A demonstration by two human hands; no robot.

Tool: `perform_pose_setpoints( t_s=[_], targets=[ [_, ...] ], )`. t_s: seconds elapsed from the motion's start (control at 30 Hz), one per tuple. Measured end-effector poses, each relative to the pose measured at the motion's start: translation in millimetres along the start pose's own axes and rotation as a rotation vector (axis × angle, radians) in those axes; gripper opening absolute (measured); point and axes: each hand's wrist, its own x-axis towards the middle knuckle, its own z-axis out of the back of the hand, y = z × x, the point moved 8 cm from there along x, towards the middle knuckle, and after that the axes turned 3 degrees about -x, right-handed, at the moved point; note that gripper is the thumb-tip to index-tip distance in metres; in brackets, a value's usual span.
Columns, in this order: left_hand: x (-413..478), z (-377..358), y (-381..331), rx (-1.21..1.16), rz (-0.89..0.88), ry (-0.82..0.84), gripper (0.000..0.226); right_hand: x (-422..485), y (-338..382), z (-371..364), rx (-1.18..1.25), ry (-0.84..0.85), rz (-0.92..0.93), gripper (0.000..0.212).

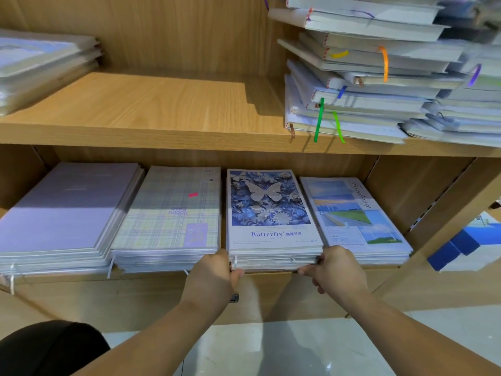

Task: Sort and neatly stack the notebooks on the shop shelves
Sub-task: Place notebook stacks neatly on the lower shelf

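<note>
Head: hands (pixel 217 270) (pixel 339 267) grip stack (pixel 271 240) (cover reads "Butterfly").

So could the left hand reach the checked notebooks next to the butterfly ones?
Probably yes. The left hand holds the butterfly stack at its front corner, right beside the checked stack, whose front edge is uncovered. It would need to let go first.

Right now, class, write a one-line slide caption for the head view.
Left hand and right hand grip the front corners of the butterfly notebook stack on the lower shelf.
</note>
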Motion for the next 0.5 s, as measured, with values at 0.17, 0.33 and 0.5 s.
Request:
perform_pose_setpoints(
  t_s=[0.17, 0.33, 0.5],
  targets=[
    [-1, -6, -2, -0.080, 0.015, 0.063, 0.028, 0, -1, 0, 0.005, -0.043, -0.024, 0.032],
    [-4, 2, -5, -0.201, 0.022, 0.101, 0.031, 0, 4, 0, 0.033, 0.072, 0.010, 0.025],
    [-5, 15, -15, -0.117, -0.061, 0.068, 0.030, 4, 15, 15, 0.136, 0.223, 0.127, 0.029]
  ],
)
